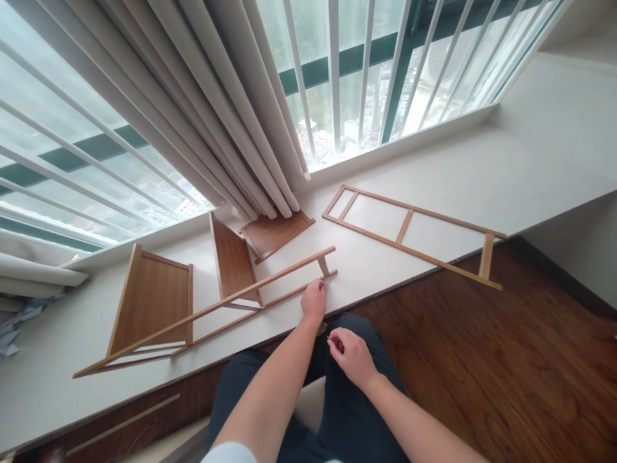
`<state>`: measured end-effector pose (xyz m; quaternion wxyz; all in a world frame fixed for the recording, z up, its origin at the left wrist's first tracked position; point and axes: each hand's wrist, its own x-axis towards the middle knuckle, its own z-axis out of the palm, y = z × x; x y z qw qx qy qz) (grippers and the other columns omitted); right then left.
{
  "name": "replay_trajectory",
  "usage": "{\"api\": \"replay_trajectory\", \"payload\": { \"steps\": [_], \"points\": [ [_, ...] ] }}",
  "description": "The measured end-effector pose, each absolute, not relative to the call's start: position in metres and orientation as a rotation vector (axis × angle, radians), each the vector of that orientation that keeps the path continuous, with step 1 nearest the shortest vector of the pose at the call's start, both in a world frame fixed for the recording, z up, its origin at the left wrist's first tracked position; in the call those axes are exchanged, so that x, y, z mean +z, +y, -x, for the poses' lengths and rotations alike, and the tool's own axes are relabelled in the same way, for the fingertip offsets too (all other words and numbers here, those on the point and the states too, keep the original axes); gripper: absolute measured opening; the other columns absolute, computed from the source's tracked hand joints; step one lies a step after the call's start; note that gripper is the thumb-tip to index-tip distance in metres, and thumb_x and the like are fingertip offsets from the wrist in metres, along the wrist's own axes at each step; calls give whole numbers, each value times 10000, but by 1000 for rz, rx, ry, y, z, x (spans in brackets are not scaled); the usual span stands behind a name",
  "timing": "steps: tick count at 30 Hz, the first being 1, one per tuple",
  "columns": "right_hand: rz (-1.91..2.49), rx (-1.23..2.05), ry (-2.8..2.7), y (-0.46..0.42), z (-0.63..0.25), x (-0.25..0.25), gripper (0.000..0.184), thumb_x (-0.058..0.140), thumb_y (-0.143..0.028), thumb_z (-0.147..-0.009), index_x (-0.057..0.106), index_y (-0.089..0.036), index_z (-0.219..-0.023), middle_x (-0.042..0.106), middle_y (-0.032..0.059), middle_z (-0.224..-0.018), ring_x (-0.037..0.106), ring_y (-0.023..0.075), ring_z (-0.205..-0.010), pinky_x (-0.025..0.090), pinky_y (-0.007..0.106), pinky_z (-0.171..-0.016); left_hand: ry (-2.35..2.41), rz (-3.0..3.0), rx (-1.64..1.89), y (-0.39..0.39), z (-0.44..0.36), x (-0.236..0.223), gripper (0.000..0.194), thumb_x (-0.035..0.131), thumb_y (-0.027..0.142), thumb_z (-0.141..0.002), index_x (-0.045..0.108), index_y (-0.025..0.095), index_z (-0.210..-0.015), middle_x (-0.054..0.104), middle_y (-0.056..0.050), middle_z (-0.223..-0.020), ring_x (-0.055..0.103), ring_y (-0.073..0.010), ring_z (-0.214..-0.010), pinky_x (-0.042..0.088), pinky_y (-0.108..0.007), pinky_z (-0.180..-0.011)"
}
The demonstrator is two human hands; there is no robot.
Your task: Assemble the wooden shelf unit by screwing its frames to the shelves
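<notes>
A wooden side frame (270,283) with two long rails and a crosspiece near its right end rests on the white window ledge (385,193). Two wooden panels, a left one (157,289) and a middle one (234,257), stand up against this frame. My left hand (314,299) is closed at the right end of its lower rail; what the fingers pinch is hidden. Above my lap, my right hand (354,355) has its fingers curled, with a tiny pale thing, too small to name, at the fingertips.
Another wooden ladder-like frame (405,226) lies flat on the ledge to the right, its end at the front edge. A third wooden panel (277,235) lies partly under the grey curtain (226,109). White window bars (335,83) line the back. Below is dark wooden flooring (506,360).
</notes>
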<state>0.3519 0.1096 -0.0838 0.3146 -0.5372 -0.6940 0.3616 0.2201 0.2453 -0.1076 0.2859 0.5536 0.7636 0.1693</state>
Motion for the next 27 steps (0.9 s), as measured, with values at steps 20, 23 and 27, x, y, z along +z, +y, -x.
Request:
{"api": "replay_trajectory", "payload": {
  "steps": [20,23,27],
  "points": [
    [1492,842,-1906,102,-348,-90,183,530,-314,-971,628,-203,-865,642,6,-733,588,150,-655,403,261,-657,1484,-721,1200,97,-118,-55,362,676,534,-874,537,205,-814,722,-41,-788,707,-213,-812,517,-366,-855],
    [1502,799,-1936,98,-344,-90,213,520,-348,-971,635,-203,-866,649,14,-724,598,158,-652,404,264,-650,1333,-347,1364,67,-89,-55,459,799,522,-766,470,208,-830,636,41,-685,552,-103,-521,450,-255,-597],
    [1540,768,-1971,95,-342,-92,233,510,-380,-959,644,-210,-870,666,23,-736,613,169,-658,409,270,-641,1162,-101,1492,36,-55,-60,468,862,345,-689,460,209,-885,523,98,-641,391,-41,-453,272,-179,-469]
  ]
}}
